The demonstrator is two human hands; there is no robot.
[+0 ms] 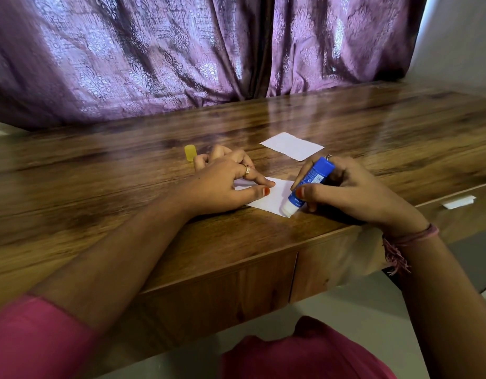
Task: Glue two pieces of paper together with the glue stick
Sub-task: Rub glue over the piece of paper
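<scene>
A small white paper (274, 199) lies near the front edge of the wooden table (127, 203). My left hand (222, 181) presses on the paper's left part with fingertips and thumb. My right hand (345, 191) grips a blue glue stick (308, 184), tilted, with its white tip touching the paper's near right corner. A second white paper (291, 146) lies flat farther back, untouched. The stick's yellow cap (190, 152) stands upright on the table behind my left hand.
A purple patterned curtain (181, 50) hangs behind the table. A lower wooden surface with a white handle (459, 201) adjoins on the right. The table's front edge runs just below the paper.
</scene>
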